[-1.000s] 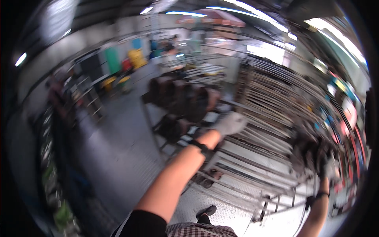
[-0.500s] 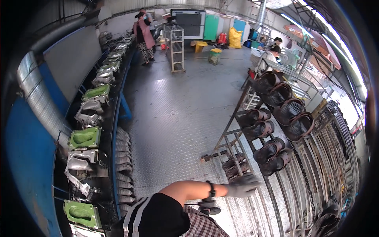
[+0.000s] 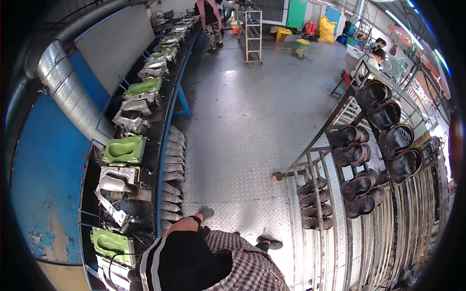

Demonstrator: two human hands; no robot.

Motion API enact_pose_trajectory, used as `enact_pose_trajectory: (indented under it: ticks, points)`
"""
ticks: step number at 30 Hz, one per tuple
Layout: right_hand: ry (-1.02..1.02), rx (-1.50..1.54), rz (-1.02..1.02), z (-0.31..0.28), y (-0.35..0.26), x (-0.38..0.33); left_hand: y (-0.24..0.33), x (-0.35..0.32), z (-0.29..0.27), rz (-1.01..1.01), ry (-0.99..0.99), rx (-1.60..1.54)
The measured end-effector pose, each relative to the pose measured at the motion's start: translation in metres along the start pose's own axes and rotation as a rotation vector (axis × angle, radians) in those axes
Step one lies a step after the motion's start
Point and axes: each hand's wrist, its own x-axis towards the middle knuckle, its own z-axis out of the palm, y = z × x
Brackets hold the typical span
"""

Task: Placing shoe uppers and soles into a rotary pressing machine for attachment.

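My left hand, in a grey glove with a dark band at the wrist, hangs in front of my checkered apron. It is nearest to the metal bench edge and touches neither bench nor rack. No object shows in it; its fingers are too small and bunched to read. My right hand is out of view. To the right, a metal rack carries dark brown sandals: a lower group, a middle group and an upper group. Along the left bench lie green shoe moulds and silvery metal moulds.
Under the bench, grey metal pieces are stacked on the checker-plate floor. A silver duct runs down at the left. Farther off are a tall trolley, a green-topped stool, a yellow sack and several people.
My left hand has drawn back from the lower part of the rack toward the bench. Sandals now show where it was. The view has swung right and down.
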Motion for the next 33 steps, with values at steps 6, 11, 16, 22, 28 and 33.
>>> enact_pose_trajectory:
  ticks: [6, 11, 16, 22, 28, 33]
  points:
    - [0.394, -0.317, -0.017, 0.004, 0.098, 0.091, 0.066, 0.053, -0.006, 0.165, 0.414, -0.26]
    - [0.431, -0.518, -0.23, 0.097, 0.033, 0.171, 0.057, 0.063, -0.088, 0.108, 0.493, -0.268]
    - [0.525, -0.991, -0.063, 0.172, -0.036, 0.231, 0.128, 0.052, -0.188, -0.125, 0.341, -1.034]
    - [0.597, -0.91, -0.183, 0.169, -0.051, 0.31, 0.226, 0.082, -0.264, 0.171, 0.477, -0.949]
    - [0.816, -0.786, -0.273, 0.162, -0.089, 0.417, 0.322, 0.197, -0.298, 0.4, 0.64, -0.973]
    - [0.774, -0.681, -0.496, 0.23, -0.111, 0.469, 0.364, 0.312, -0.318, 0.504, 0.941, -0.985]
